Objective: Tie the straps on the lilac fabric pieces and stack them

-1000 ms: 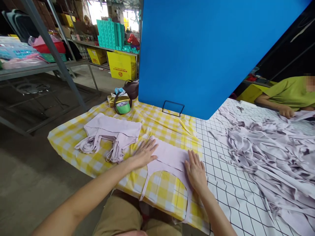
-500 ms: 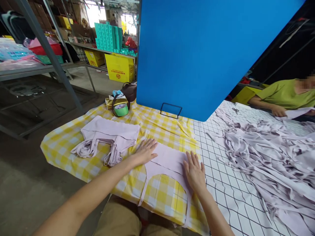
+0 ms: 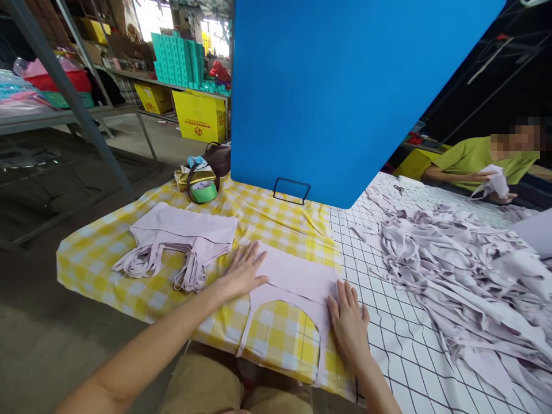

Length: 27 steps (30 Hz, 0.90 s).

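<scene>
A pale lilac strappy top (image 3: 297, 273) lies flat on the yellow checked tablecloth (image 3: 276, 339), its straps pointing toward me. My left hand (image 3: 245, 270) rests with fingers spread at the top's left edge. At the right edge my right hand (image 3: 348, 316) lies flat, fingers outstretched, partly over the cloth beside the garment. Neither hand grips anything. To the left sits a neat stack of similar lilac tops (image 3: 185, 227), their straps bunched on the near side.
A big blue board (image 3: 345, 98) stands at the back of the table. Loose lilac garments (image 3: 457, 259) are heaped on the white grid cloth (image 3: 401, 339). Green tape (image 3: 203, 191) lies near a dark bag (image 3: 219, 158). A co-worker (image 3: 466, 161) handles a lilac piece across the table.
My hands have slid outward, left hand leftward and right hand toward the top's right edge, baring more of the fabric. The view has shifted slightly right. The co-worker has raised a lilac piece.
</scene>
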### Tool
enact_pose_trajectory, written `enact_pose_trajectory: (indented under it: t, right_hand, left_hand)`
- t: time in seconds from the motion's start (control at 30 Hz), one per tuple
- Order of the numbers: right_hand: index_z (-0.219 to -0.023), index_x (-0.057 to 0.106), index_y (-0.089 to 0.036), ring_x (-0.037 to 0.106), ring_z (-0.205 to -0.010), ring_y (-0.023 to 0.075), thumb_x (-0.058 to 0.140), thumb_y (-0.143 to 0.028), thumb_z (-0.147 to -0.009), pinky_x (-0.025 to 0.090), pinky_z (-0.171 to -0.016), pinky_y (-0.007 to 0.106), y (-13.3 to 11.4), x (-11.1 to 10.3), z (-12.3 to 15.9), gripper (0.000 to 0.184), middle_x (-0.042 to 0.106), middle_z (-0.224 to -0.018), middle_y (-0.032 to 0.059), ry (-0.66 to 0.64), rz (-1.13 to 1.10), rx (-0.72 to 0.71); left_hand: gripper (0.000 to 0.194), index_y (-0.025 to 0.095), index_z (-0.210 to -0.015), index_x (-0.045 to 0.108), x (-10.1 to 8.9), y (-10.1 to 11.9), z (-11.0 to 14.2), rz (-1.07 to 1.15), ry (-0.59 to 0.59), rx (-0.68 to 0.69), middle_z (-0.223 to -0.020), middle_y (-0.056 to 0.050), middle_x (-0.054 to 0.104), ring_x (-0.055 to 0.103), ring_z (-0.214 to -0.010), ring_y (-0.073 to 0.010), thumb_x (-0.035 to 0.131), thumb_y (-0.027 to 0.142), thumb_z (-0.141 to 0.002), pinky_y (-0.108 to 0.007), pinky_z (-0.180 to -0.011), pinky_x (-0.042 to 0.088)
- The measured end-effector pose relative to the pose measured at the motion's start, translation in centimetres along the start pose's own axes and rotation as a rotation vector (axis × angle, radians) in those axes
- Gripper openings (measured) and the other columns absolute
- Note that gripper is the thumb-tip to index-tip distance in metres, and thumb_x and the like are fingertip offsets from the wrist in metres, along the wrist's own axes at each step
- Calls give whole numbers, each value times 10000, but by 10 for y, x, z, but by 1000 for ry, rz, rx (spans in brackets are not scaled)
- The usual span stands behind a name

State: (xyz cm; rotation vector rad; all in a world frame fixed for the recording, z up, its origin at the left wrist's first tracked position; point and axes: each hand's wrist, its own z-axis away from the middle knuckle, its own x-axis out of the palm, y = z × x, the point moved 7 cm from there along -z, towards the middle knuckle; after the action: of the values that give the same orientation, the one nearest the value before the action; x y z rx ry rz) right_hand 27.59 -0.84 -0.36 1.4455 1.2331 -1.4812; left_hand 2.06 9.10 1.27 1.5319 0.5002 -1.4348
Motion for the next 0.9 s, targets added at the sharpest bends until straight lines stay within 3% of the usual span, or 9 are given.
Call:
enact_pose_trajectory:
  t: [0.17, 0.23, 0.3, 0.37, 0.43, 0.53, 0.63, 0.77, 0.9]
  right_hand:
    - [-1323, 441, -237, 299, -1309, 285, 189, -499, -871, 219, -1007, 570, 3, -6, 55, 579, 406, -1398, 67, 12, -58, -36]
    - [-1217, 541, -210, 429, -1210, 322, 238, -529, -854, 316, -944, 555, 15, -17, 84, 571, 519, -1291, 117, 69, -140, 23]
    - [-1037, 630, -197, 571, -1011, 309, 305, -548, -846, 436, -830, 453, 25, -22, 114, 516, 637, -1090, 136, 70, -293, 101]
    - [-862, 659, -197, 626, -763, 249, 365, -568, -834, 486, -679, 326, 27, -14, 141, 474, 683, -838, 101, -47, -469, 186]
    - [-775, 662, -196, 621, -671, 220, 425, -613, -791, 490, -610, 269, 18, 3, 161, 479, 674, -734, 75, -202, -621, 251]
    - [-863, 673, -195, 622, -904, 273, 514, -683, -676, 506, -729, 297, 1, 24, 173, 547, 678, -952, 109, -281, -796, 389]
    - [-970, 649, -190, 565, -1064, 282, 546, -661, -676, 469, -852, 345, -17, 39, 174, 565, 636, -1102, 120, -368, -1067, 550]
    - [-700, 626, -195, 614, -921, 247, 555, -618, -715, 461, -837, 325, -33, 28, 177, 430, 682, -839, 68, -427, -1331, 530]
    - [-639, 606, -188, 586, -612, 187, 466, -661, -752, 472, -611, 253, -18, 2, 189, 506, 572, -548, 14, -427, -1104, 386]
  left_hand:
    - [620, 241, -1415, 211, 12, 11, 14, 33, -106, 108, -1507, -96, 42, 0, -1385, -238, 424, 449, -872, -477, -1099, 37]
    - [617, 237, -1414, 216, 11, 7, 17, 40, -117, 98, -1506, -103, 47, -10, -1384, -248, 420, 453, -873, -497, -1091, 24]
    - [623, 232, -1410, 229, 9, 9, 17, 51, -96, 95, -1505, -112, 63, -20, -1382, -264, 421, 472, -868, -514, -1085, 17]
    - [630, 229, -1407, 239, 8, 21, 14, 64, -61, 111, -1506, -116, 67, -20, -1380, -276, 429, 483, -863, -521, -1084, 16]
    - [635, 226, -1406, 242, 12, 44, 8, 86, -44, 153, -1507, -114, 65, -9, -1380, -283, 440, 481, -860, -525, -1087, 23]
    - [644, 224, -1410, 229, 26, 88, -1, 127, -59, 262, -1507, -113, 63, -7, -1381, -277, 428, 497, -862, -526, -1093, 29]
    - [666, 224, -1420, 194, 48, 127, -6, 142, -100, 390, -1508, -111, 49, -18, -1383, -261, 382, 538, -864, -525, -1094, 24]
    - [697, 230, -1420, 198, 70, 147, -5, 114, -88, 429, -1513, -93, 39, -47, -1381, -278, 355, 590, -845, -557, -1077, -44]
    - [867, 199, -1429, 173, 79, 149, -6, 96, -88, 364, -1512, -113, -6, -125, -1363, -320, 403, 694, -755, -581, -1051, -103]
